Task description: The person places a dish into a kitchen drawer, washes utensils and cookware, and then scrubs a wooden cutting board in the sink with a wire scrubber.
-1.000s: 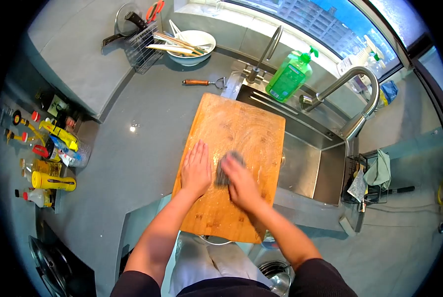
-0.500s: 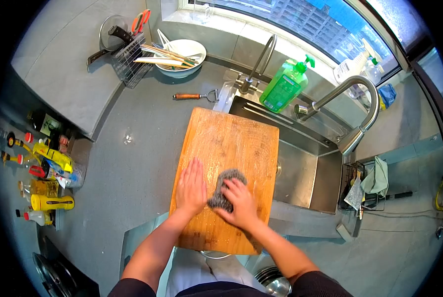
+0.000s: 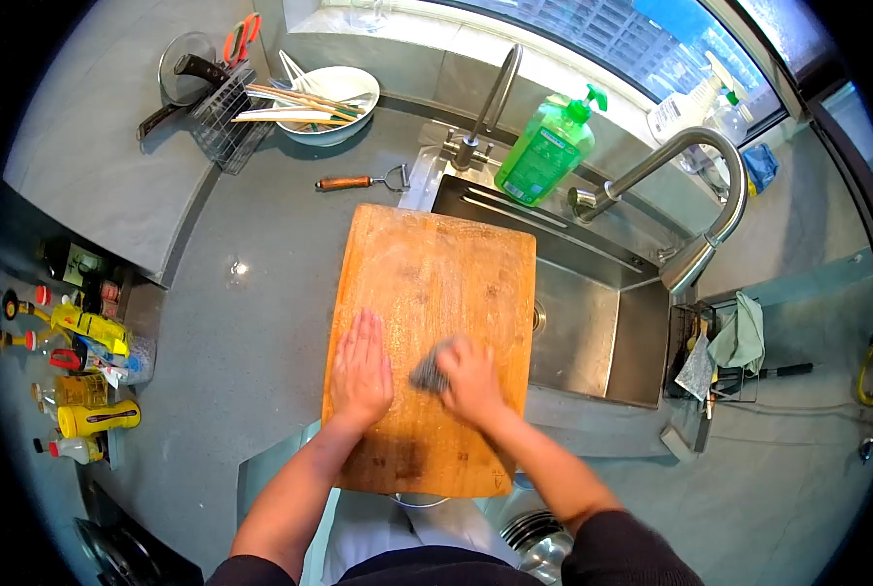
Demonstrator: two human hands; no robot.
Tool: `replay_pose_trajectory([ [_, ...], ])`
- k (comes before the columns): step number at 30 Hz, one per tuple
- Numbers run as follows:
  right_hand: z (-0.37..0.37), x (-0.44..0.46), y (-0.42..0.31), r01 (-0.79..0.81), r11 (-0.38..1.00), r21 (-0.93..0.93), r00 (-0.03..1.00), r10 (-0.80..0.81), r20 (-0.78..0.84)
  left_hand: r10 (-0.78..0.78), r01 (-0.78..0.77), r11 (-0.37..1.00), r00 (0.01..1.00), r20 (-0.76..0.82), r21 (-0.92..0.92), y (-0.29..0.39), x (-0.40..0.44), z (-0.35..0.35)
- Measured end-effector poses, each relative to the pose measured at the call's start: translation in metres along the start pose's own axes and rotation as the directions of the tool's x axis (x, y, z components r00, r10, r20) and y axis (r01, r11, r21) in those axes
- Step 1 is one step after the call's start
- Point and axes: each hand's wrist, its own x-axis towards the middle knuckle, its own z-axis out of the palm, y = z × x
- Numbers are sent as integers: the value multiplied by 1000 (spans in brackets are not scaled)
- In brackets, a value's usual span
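A wet wooden cutting board [image 3: 446, 269] lies across the counter edge and the left part of the sink. My left hand [image 3: 362, 371] rests flat on its left side, fingers stretched out. Pressed to the middle of the board is a grey scouring pad [image 3: 429, 367], with my right hand [image 3: 474, 381] closed over it. Motion blurs the right hand and the pad a little, and the fingers cover part of the pad.
The steel sink [image 3: 578, 332] opens right of the board, below a curved faucet [image 3: 695, 259]. Behind stand a green soap bottle [image 3: 544, 151] and a slim tap [image 3: 495, 98]. A peeler [image 3: 358, 182], a bowl [image 3: 334, 129] of chopsticks and a wire knife rack [image 3: 229, 122] sit at the back left.
My right hand has shifted the scouring pad slightly over the board, and the pad looks more bunched under the fingers. The left hand stays flat. The whole view has shifted slightly.
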Motion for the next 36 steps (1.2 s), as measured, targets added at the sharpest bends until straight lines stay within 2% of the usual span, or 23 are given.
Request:
replay_pose_trajectory([
  [1, 12, 28, 27, -31, 999, -19, 995, 29, -101, -5, 5, 1000, 1000, -11, 5, 1, 0, 1],
  [3, -5, 89, 59, -172, 985, -1, 970, 169, -175, -17, 17, 1000, 1000, -15, -3, 1, -1, 5],
  [6, 8, 66, 45, -273, 959, -76, 934, 245, -258, -27, 27, 1000, 999, 21, 7, 2, -4, 0],
  [7, 11, 29, 29, -230, 969, -93, 938, 196, -285, -25, 25, 1000, 999, 32, 5, 4, 0, -1],
  [8, 9, -10, 8, -197, 978, -70, 966, 182, -182, -13, 13, 1000, 1000, 29, 1, 3, 3, -1],
  [11, -6, -51, 4, -64, 993, 96, 998, 64, 11, -3, 3, 1000, 1000, 22, 2, 2, 2, 1],
  [13, 4, 24, 75, -116, 990, -84, 968, 94, -231, -16, 16, 999, 1000, -8, 28, 5, -1, 4],
  [16, -20, 92, 110, -336, 942, -17, 899, 315, -306, -26, 27, 999, 999, -24, 22, 6, -2, 5],
  [18, -11, 52, 80, -421, 904, -76, 878, 385, -285, -54, 53, 998, 998, 16, 40, 8, -4, 4],
  [19, 6, 9, 59, -396, 909, -133, 893, 347, -288, -65, 64, 997, 998, 24, 43, 9, 0, 3],
  [21, 11, -79, -2, -349, 935, -58, 933, 341, -110, -59, 57, 995, 998, 15, 77, 8, 3, 7],
  [24, -5, -87, -4, -274, 955, 111, 962, 273, 23, -64, 62, 993, 998, 9, 102, 6, -3, 11],
  [26, -2, -36, 29, -229, 973, 16, 958, 228, -173, -82, 86, 990, 996, -39, 109, 7, -1, 15],
  [28, -14, 19, 52, -207, 974, 92, 937, 224, -267, -119, 130, 984, 988, -94, 120, 12, -5, 21],
  [30, -8, 45, 59, -215, 969, 123, 949, 237, -209, -219, 236, 964, 967, -132, 126, 23, -5, 24],
  [33, -16, 38, 44, -165, 986, 33, 948, 168, -269, -291, 320, 940, 933, -211, 117, 39, -14, 40],
  [34, -23, 28, 36, -208, 978, 16, 939, 204, -277, -299, 333, 936, 923, -241, 112, 46, -18, 41],
  [36, -35, -8, 20, -292, 956, -23, 916, 273, -293, -344, 361, 930, 920, -185, 67, 62, -27, 41],
])
